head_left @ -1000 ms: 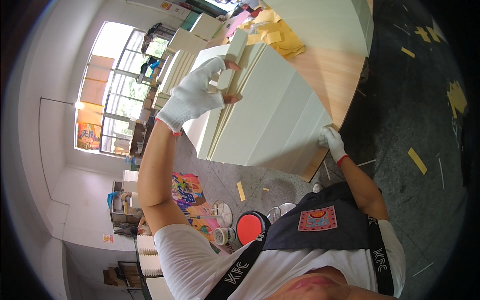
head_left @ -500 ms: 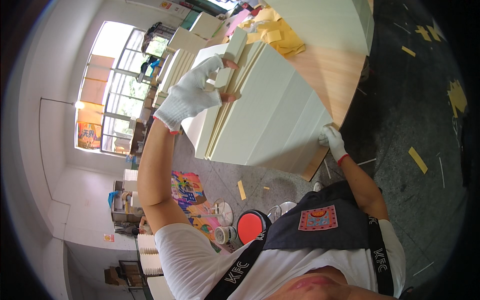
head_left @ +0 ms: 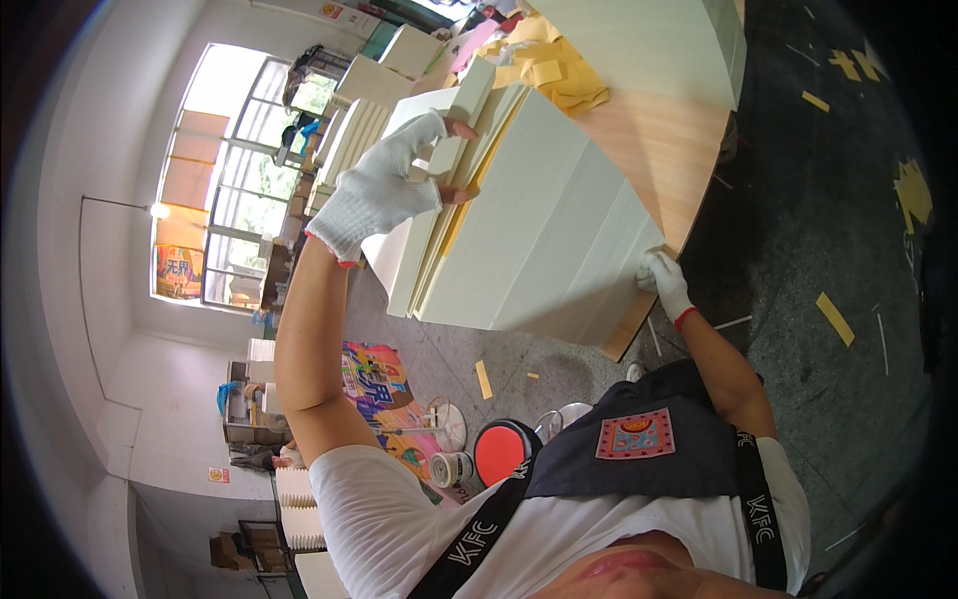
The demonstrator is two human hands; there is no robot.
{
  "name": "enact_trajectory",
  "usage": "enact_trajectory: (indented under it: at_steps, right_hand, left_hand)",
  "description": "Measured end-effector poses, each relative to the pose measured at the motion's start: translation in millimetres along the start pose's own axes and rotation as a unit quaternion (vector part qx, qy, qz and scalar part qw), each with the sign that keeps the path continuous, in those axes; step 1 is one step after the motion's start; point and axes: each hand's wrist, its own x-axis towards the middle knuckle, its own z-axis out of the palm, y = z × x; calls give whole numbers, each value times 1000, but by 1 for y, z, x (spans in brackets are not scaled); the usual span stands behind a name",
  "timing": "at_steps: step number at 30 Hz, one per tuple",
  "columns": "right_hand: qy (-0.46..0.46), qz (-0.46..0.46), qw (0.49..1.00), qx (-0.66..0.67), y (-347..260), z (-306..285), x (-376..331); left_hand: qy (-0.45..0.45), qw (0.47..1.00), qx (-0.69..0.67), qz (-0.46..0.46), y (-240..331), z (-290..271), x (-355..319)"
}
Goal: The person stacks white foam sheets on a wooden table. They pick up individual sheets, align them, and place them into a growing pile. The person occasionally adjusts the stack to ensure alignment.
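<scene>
A tall stack of white sheets, paper or thin board, stands on the wood-topped table. My left hand, in a white knit glove with bare fingertips, grips the upper layers by their edge. Its thumb and a finger are spread apart over the side of the stack. Just below these fingertips, a yellow layer shows in a narrow gap between the white ones. My right hand, also in a white glove, has its fingers curled against the bottom corner of the stack, at the table edge.
Crumpled yellow paper lies on the wooden tabletop. Another white stack stands behind it. Yellow scraps litter the dark floor. A red round stool and a tin can are beside me at left.
A yellow layer has come into sight between the upper white layers, where the gap looked pale before. Both hands are in nearly the same places.
</scene>
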Motion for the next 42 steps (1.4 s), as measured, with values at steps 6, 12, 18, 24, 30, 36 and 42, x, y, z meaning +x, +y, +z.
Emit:
enact_trajectory:
  at_steps: [6,12,18,24,30,36,42]
  right_hand:
    - [-2,16,1000,-18,1,-3,2]
    - [101,-374,874,-295,-111,50,-30]
    - [-125,-703,479,-510,-264,202,-111]
    - [-161,-651,455,-587,-245,234,-89]
    - [-135,-681,459,-554,-246,241,-98]
    - [-100,-581,489,-643,-242,254,-113]
    - [-87,-615,452,-640,-244,241,-109]
  left_hand:
    - [-6,1000,2,-5,5,-2,-2]
    - [37,981,158,-105,41,0,-11]
    - [127,969,198,-79,44,-4,-26]
    - [166,976,-140,27,-6,-5,-59]
    - [203,935,-278,86,-93,40,-117]
    - [308,937,-23,166,-127,52,-110]
    - [323,925,59,192,-130,40,-86]
